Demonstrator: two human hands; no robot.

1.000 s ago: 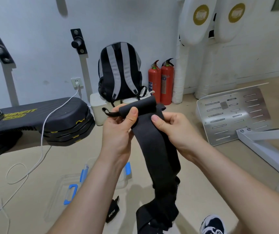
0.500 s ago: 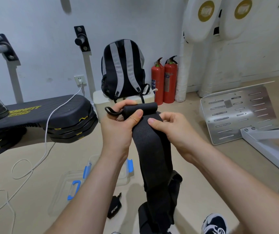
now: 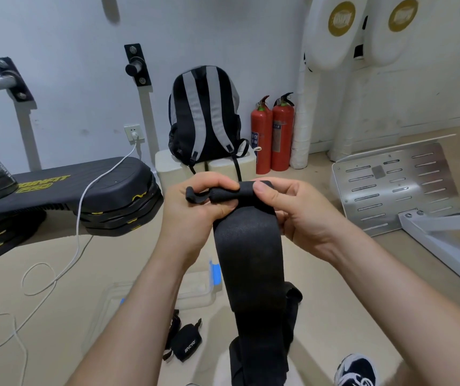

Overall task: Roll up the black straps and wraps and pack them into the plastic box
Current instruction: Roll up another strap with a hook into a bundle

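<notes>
Observed: long black woven fabric wrap [image 3: 248, 263] held above clear plastic box [image 3: 195, 289], tail hanging. Left hand [image 3: 192, 210] and right hand [image 3: 302, 215] both pinch the started roll. Recommend keeping edges aligned, tension even.

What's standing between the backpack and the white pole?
Two red fire extinguishers stand on the floor between the backpack and the white pole, in the head view.

backpack [image 3: 205, 115]: upright on white block, against wall
fire extinguishers [image 3: 273, 135]: two, red, beside backpack
white cable [image 3: 84, 207]: plugged into wall socket
</notes>
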